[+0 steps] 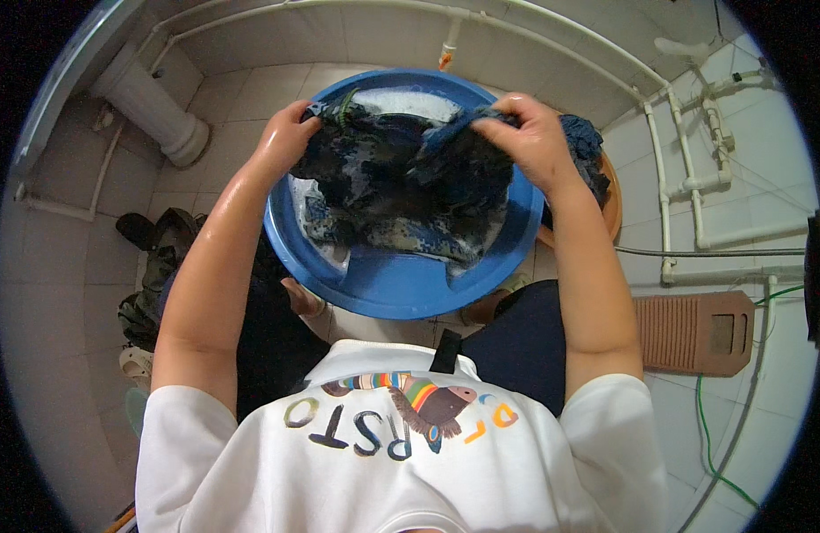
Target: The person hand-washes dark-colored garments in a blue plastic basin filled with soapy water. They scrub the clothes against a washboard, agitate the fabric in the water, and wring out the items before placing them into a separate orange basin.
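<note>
A large blue plastic basin (401, 289) stands on the floor between my knees, with suds and a blue patterned cloth in it. Over the basin I stretch a wet, dark camouflage garment (374, 169) between both hands. My left hand (288, 138) is closed on its left upper edge. Its right upper corner, bunched and bluer, is pinched in my right hand (525, 138). The garment's lower part hangs down into the basin, so where it ends and the cloth beneath begins is hard to tell.
An orange-brown basin (614, 204) behind my right hand holds dark wet clothes (583, 147). A brown washboard (694, 333) lies at the right, near a green hose (707, 435) and white wall pipes (663, 178). Camouflage clothing (157, 284) and a beige clog (136, 362) are at the left.
</note>
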Motion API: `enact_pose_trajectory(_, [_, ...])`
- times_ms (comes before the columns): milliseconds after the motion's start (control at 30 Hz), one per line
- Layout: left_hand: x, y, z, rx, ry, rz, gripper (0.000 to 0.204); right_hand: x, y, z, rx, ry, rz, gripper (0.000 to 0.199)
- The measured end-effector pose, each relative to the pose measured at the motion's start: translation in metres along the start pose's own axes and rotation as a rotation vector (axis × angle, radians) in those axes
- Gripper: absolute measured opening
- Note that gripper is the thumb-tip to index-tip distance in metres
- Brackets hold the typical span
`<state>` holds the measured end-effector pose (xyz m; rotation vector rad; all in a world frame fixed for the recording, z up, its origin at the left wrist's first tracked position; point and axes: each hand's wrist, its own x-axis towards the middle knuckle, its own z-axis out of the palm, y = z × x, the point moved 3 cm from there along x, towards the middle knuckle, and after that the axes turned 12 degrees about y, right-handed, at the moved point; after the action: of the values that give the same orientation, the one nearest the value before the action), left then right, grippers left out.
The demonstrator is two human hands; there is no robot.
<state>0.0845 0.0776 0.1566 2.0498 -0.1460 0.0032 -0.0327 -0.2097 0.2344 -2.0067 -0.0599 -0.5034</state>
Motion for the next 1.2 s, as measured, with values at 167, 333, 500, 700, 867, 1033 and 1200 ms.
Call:
enact_pose_trajectory(167, [-0.005,-0.020,0.017,-0.424,0.052,-0.211,0.019,-0.018,0.031,0.020,-0.716,-0.789,0.036,0.051])
enact_pose_trajectory(333, [-0.013,0.006,0.032,-0.760,0.043,-0.375,0.017,-0.027,0.069,0.038,-0.986,-0.678,0.382,0.085])
enact_pose_trajectory(500, [-0.006,0.027,0.027,-1.023,0.025,-0.247,0.017,-0.050,0.073,0.058,-1.097,-0.957,0.536,0.071])
enact_pose_trajectory(700, [0.021,0.024,-0.032,-1.252,0.188,-0.159,0.021,0.012,0.071,-0.020,-0.684,-0.020,0.267,0.034])
enact_pose_trajectory(867, [0.020,0.018,-0.032,-0.957,0.336,-0.325,0.022,0.028,0.101,-0.023,-0.406,0.274,0.055,0.036])
enact_pose_trajectory(1033, [0.008,-0.006,0.001,0.530,0.566,0.307,0.040,0.004,0.075,0.025,-0.718,0.290,-0.372,0.034])
enact_pose_trajectory(1200, [-0.026,-0.037,0.065,0.517,-0.248,0.494,0.043,-0.040,0.104,0.091,-0.534,-0.268,-0.459,0.029])
